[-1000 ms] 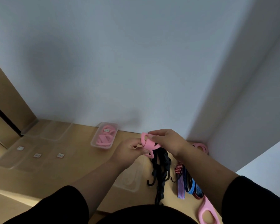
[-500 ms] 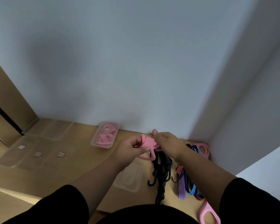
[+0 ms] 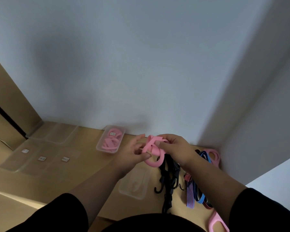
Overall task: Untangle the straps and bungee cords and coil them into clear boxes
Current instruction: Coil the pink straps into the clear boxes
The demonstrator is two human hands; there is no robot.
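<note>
Pink strap [image 3: 153, 149] held above the wooden tabletop [image 3: 77, 178], between both hands, just left of the tangled pile.

Right hand [image 3: 173, 146]: fingers curled over the flat folded end of the strap, thumb pressed against it; a firm pinch. Left hand [image 3: 132, 155]: fingers spread and mostly straightened, the upper ones lifted off the strap; thumb tip laid against the strap's thick looped end, which hangs below. Whether the lower fingers are closed behind the loop cannot be told.

Black bungee cords [image 3: 168, 178] with hooks lie on the table just beneath the hands; striped blue and red cords [image 3: 193, 193] just to their right. An empty clear box [image 3: 134, 185] sits near, left of the black cords. A far clear box [image 3: 111, 139] by the wall is filled with coiled pink straps.

Against half a second ago: left fingers were curled around the strap, now opened out; the loop is hung lower and more exposed.
</note>
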